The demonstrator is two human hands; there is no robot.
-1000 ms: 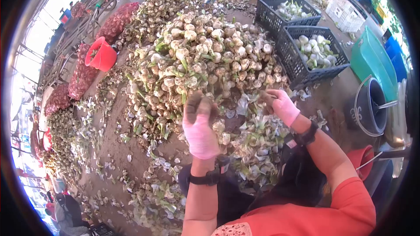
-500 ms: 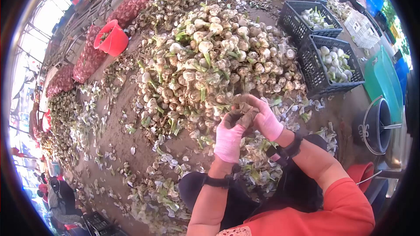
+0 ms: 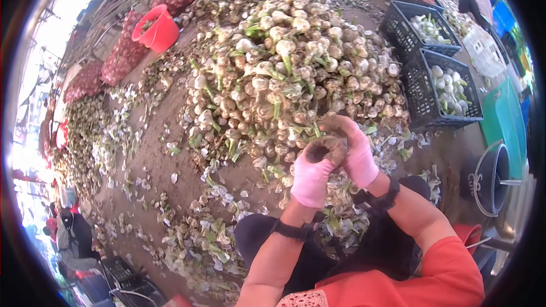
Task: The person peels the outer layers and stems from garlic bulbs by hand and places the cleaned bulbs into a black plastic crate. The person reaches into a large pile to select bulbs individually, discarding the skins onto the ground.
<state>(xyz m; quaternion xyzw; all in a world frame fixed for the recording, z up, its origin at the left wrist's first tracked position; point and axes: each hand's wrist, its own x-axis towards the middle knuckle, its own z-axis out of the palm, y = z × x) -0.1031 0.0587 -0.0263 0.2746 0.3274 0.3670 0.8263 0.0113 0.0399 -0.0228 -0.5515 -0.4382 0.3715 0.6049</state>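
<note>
Head view of two hands in pink gloves. The left hand (image 3: 311,179) cups a soil-covered garlic bulb (image 3: 325,149) from below, fingers clenched round it; the right hand (image 3: 359,159) curls its fingers over the bulb's top, so both hands grasp the one bulb, held in the air just in front of the heaped pile of unpeeled garlic (image 3: 284,74) that rises directly beyond the fingertips. Risks, as judged from this pose: the gloves and the bulb are coated in soil, so the grip may slip and the bulb drop among the discarded skins and stems (image 3: 210,239) below the wrists, where it would be hard to tell from waste. A hard twist could break cloves off. The pile's near edge lies close to the knuckles, so a nudge could roll loose bulbs down. Containers: to the right of the fingers and a little beyond them, a black plastic crate (image 3: 417,88) holds clean white garlic bulbs (image 3: 449,88). A second black crate (image 3: 398,25) farther off holds more white bulbs with green stems (image 3: 429,27). A black bucket (image 3: 496,165) stands to the right of the wrists, its contents not discernible. A red bucket (image 3: 162,34) lies tilted far beyond the fingers to the left, contents unclear.
</note>
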